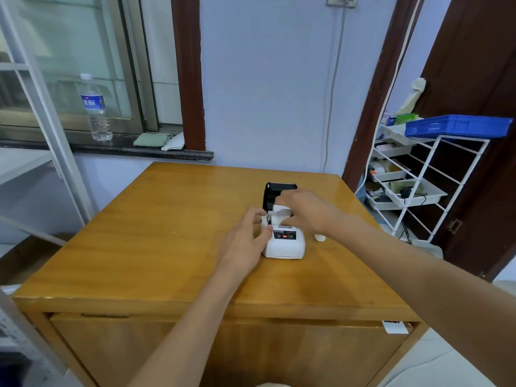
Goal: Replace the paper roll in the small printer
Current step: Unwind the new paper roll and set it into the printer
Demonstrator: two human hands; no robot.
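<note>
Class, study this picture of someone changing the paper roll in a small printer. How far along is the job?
Done: the printer has its black lid flipped up. In hand: the right hand is at the open paper bay on a white roll, while the left hand steadies the body. Whether this roll is going in or coming out cannot be told. A small white object lies beside the printer. Left: closing the lid.

Printer (284, 243) on table (156, 247), right of centre; lid (275, 191) raised behind it. Small roll (320, 237) on table, right of printer. Bottle (96, 107) on windowsill (117, 149), far left.
</note>
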